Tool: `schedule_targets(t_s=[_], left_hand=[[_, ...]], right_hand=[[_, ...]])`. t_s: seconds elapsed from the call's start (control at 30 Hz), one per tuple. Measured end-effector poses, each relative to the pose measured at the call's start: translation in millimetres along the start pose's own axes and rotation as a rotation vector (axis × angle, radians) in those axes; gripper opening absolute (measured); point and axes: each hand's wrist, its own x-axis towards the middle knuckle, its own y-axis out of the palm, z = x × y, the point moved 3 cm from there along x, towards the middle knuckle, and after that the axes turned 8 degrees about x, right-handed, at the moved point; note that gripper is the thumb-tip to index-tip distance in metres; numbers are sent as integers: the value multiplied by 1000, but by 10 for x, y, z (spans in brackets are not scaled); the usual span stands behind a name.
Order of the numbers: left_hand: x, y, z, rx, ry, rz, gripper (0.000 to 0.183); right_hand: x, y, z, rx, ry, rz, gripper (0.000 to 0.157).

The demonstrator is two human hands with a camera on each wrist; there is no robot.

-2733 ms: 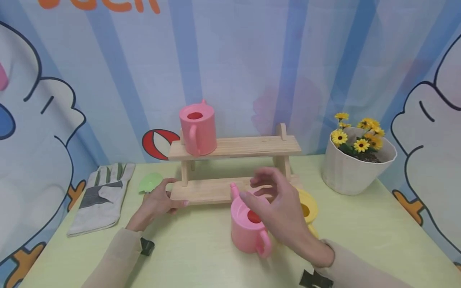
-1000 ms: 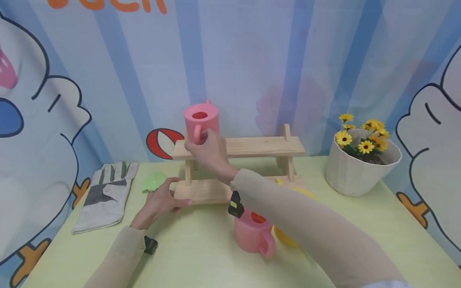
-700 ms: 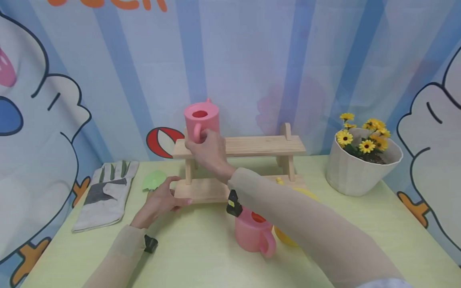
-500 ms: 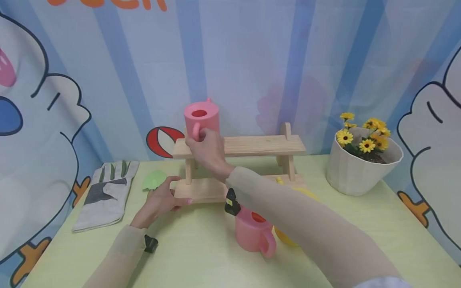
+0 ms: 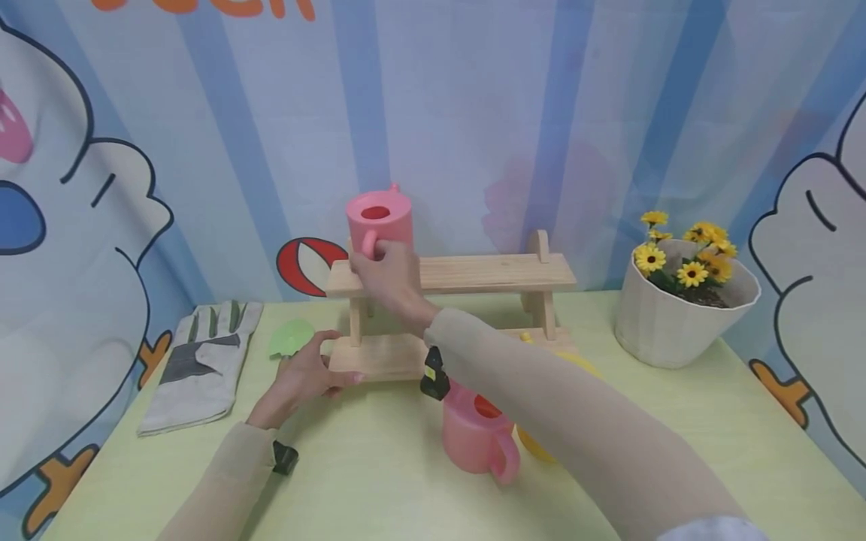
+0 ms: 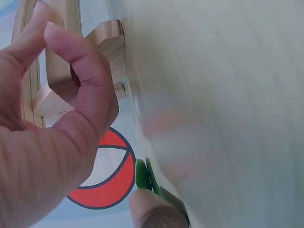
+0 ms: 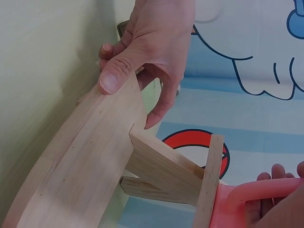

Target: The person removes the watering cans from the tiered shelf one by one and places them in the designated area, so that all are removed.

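On the left end of the upper shelf of a wooden two-tier stand (image 5: 497, 273) sits a pink watering can (image 5: 389, 229). My right hand (image 5: 392, 278) pinches its handle (image 7: 266, 189), which faces the front. My left hand (image 5: 304, 373) grips the left end of the lower board, thumb at the front edge and fingers curled around the end, as the right wrist view shows. A second pink watering can (image 5: 467, 442) stands on the table in front of the stand. Beside it, a yellow watering can (image 5: 533, 445) is mostly hidden by my right forearm.
Left of the stand lie a grey-white work glove (image 5: 192, 376) and a small light green tool (image 5: 291, 336), whose wooden handle (image 6: 159, 213) shows in the left wrist view. A white pot (image 5: 666, 327) with yellow flowers stands at the back right. A printed curtain hangs behind the table.
My right hand has moved from above the front pink watering can to the one on the upper shelf and taken its handle. That can stays in place. The left hand keeps its grip.
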Motion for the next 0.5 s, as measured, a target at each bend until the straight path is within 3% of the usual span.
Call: schedule_targets(t_s=[0.33, 0.5], left_hand=[[7, 3, -1, 10, -16, 0, 100], [1, -7, -1, 17, -16, 0, 103]], right_hand=[[58, 9, -76, 140, 62, 58, 32], [103, 2, -90, 240, 89, 75, 29]])
